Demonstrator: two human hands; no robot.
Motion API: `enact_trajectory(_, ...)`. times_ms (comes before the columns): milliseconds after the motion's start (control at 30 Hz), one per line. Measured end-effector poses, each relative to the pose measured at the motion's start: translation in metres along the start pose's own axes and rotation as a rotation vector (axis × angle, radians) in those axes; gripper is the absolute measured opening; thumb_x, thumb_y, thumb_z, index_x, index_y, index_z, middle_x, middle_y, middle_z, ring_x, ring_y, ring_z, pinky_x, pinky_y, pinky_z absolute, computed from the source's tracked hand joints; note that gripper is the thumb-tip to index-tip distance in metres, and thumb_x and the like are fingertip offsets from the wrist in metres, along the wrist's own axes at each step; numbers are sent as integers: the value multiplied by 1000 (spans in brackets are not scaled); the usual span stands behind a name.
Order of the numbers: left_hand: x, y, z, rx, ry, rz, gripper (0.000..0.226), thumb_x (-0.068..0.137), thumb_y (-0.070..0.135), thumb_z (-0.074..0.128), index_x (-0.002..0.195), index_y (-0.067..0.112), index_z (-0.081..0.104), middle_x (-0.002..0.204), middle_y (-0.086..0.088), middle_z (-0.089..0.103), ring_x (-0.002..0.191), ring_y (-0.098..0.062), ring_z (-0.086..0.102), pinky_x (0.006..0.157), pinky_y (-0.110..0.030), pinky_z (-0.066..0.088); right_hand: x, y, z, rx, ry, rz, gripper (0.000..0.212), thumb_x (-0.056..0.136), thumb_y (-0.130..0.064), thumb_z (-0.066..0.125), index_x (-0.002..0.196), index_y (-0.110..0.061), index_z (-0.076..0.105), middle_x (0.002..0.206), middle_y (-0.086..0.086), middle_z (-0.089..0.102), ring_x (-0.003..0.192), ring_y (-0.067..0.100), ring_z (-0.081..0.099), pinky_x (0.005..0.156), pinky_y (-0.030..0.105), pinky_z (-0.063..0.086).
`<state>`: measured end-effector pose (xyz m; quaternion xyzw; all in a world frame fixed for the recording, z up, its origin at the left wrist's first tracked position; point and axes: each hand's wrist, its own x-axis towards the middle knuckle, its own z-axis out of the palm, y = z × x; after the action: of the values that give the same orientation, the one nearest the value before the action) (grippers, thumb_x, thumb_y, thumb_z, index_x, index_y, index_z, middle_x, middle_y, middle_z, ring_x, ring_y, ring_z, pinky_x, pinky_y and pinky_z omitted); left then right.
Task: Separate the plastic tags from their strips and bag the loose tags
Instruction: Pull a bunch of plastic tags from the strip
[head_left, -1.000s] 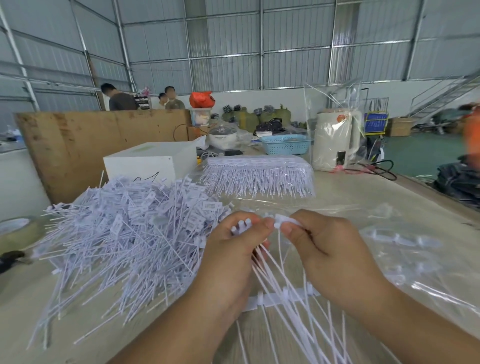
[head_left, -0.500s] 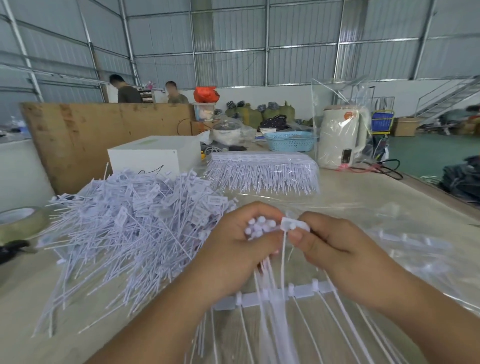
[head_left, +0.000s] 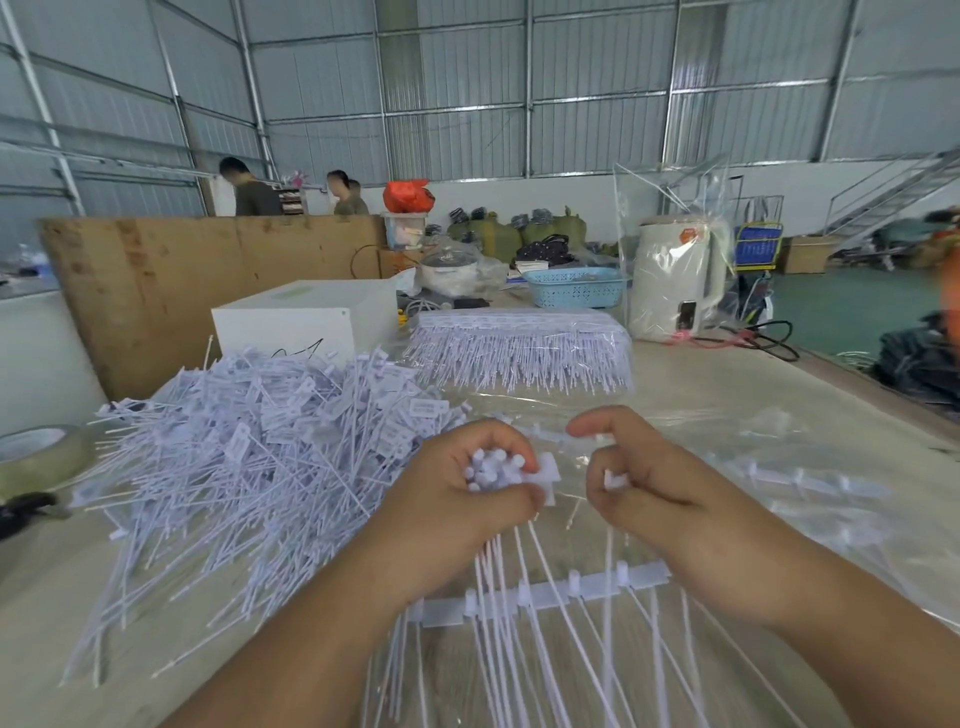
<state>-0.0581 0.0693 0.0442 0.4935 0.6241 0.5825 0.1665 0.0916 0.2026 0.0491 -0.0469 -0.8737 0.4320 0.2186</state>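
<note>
- Left hand (head_left: 457, 499): fingers curled round a bundle of loose tags (head_left: 493, 467), heads upward, stems hanging below the palm.
- Right hand (head_left: 639, 478): fingers curled, pinching one small white tag piece (head_left: 614, 479).
- Strip (head_left: 540, 595): lies on the table (head_left: 727, 384) beneath both hands.
- Separated tag pile (head_left: 249, 457): left of the hands.

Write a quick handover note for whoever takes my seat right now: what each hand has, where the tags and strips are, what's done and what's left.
Left hand: grips a bundle of loose tags, heads up, tails hanging down.
Right hand: fingers curled, pinching one small white piece, apart from the left hand.
Strip: lies on the table under both hands, with several tags attached.
Done: a big pile of separated tags sits to the left.
Left: finish this strip, then the wrapped stack of unseparated strips farther back. A clear bag lies flat to the right; the pile isn't bagged yet.
</note>
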Motion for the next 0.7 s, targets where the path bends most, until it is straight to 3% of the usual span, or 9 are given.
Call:
enact_trajectory(100, -1, -1, 6, 24, -44, -1, 12, 66, 21, 70, 73, 29, 64, 63, 9, 54, 57, -11, 47, 54, -20, 38, -1, -3, 4, -89, -83, 9, 68, 66, -43, 46, 129, -52, 22, 89, -24, 46, 59, 1, 47, 58, 13, 37)
enact_trajectory(167, -2, -1, 9, 23, -88, 5, 13, 69, 19, 68, 75, 29, 64, 63, 3, 55, 58, -15, 49, 57, -28, 41, -2, -6, 9, -217, -138, 46, 81, 62, -54, 42, 130, -66, 0, 98, -33, 39, 62, 0, 53, 60, 13, 40)
enact_trajectory(233, -3, -3, 12, 16, -132, -2, 15, 70, 16, 66, 76, 29, 64, 63, 2, 58, 54, -17, 52, 55, -29, 44, -2, -6, 13, -324, -157, 40, 91, 73, -44, 46, 128, -70, -22, 102, -36, 33, 66, 1, 55, 62, 18, 44)
enact_trajectory(300, -5, -4, 15, 3, -187, -11, 16, 69, 12, 65, 77, 26, 66, 64, 2, 62, 52, -16, 56, 53, -27, 46, -2, -3, 16, -445, -138, -26, 104, 83, -24, 49, 124, -65, -38, 110, -26, 28, 79, 2, 52, 68, 21, 47)
enact_trajectory(367, -6, -4, 18, -34, -210, -7, 14, 70, 10, 65, 79, 21, 67, 68, -2, 64, 56, -15, 58, 57, -30, 49, -1, -5, 18, -514, -115, -56, 109, 86, -17, 50, 119, -60, -44, 115, -20, 21, 87, -1, 47, 70, 19, 46)
enact_trajectory(467, -4, -5, 19, -68, -186, -5, 13, 72, 10, 66, 83, 14, 68, 76, -6, 67, 69, -16, 60, 67, -32, 48, -1, -7, 21, -554, -146, -66, 110, 85, -18, 52, 119, -57, -45, 118, -17, 15, 84, -15, 41, 67, 8, 41)
enact_trajectory(600, -3, -5, 23, -115, -132, -30, 23, 67, 8, 63, 89, 13, 68, 81, -17, 67, 77, -20, 62, 75, -37, 48, 0, -6, 23, -592, -151, -99, 114, 82, -18, 54, 124, -53, -46, 109, -19, 12, 84, -29, 33, 61, 3, 36)
enact_trajectory(700, -3, -4, 26, -141, -112, -39, 27, 64, 6, 67, 90, 13, 68, 82, -9, 69, 78, -17, 64, 75, -35, 50, 0, -5, 23, -598, -124, -123, 115, 81, -17, 54, 124, -54, -46, 109, -23, 10, 86, -30, 31, 59, 5, 37)
